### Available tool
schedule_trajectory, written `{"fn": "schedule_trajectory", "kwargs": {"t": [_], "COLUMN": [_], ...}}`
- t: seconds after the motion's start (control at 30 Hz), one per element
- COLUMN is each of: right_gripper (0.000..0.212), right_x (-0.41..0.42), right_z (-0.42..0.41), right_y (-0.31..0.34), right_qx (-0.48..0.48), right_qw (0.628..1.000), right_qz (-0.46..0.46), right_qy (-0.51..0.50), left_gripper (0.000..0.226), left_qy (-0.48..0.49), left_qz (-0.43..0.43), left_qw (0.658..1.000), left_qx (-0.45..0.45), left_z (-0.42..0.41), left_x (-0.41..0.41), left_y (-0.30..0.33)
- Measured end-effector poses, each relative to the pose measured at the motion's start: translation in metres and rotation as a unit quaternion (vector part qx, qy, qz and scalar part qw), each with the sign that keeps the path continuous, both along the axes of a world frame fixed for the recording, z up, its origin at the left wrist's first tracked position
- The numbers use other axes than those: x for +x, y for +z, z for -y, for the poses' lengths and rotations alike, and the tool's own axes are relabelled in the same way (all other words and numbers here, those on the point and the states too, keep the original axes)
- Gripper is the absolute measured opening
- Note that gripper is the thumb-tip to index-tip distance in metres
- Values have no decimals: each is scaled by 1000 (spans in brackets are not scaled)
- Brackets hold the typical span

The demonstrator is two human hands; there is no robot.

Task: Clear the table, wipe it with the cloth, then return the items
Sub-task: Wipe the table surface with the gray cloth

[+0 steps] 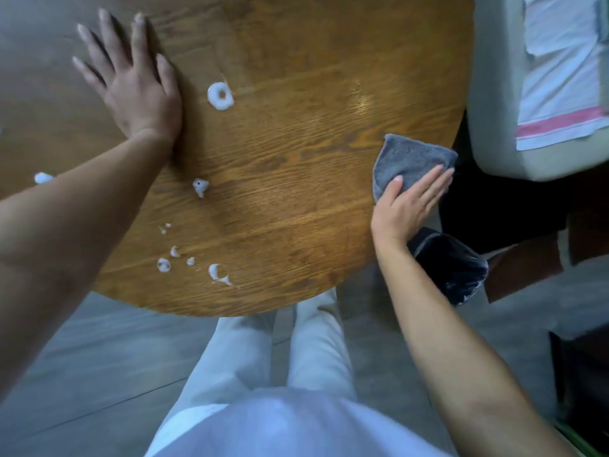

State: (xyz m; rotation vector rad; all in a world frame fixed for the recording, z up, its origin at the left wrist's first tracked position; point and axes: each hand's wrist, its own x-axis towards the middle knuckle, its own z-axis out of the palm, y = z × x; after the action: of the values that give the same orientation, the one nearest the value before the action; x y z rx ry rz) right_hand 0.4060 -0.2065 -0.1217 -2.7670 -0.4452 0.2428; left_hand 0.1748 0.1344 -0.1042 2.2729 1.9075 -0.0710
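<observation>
The cloth (410, 161), grey and nubby, is lying at the right edge of the round wood-grain table (280, 153), right of centre in the frame. At upper left, the left hand (131, 80) is pressing flat, fingers spread, holding nothing. White foam blobs (220, 95) are dotting the centre-left. The right hand (403, 206) is resting flat-fingered on the cloth, hiding its near corner.

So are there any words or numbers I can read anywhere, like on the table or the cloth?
No, there is nothing to read.
Wooden table: only foam blobs, no writing.
Grey cloth under the right hand: no label showing.
White cloth with a pink stripe on the chair: no letters.
</observation>
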Motion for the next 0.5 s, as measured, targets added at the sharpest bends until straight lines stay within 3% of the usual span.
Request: {"fn": "schedule_trajectory", "kwargs": {"t": [0.13,0.33,0.5], "right_gripper": [75,77,83], "right_x": [-24,-190,-196], "right_z": [5,49,58], "right_y": [2,28,25], "right_qx": [-2,6,-29], "right_qw": [999,989,991], "right_qz": [-11,-123,-118], "right_qy": [-44,-81,-54], "left_gripper": [63,68,72], "left_qy": [-2,-19,-69], "left_qz": [3,7,14], "left_qw": [1000,1000,997], "left_qx": [-7,-12,-5], "left_z": [0,1,12], "left_x": [0,2,-5], "left_y": [0,2,-2]}}
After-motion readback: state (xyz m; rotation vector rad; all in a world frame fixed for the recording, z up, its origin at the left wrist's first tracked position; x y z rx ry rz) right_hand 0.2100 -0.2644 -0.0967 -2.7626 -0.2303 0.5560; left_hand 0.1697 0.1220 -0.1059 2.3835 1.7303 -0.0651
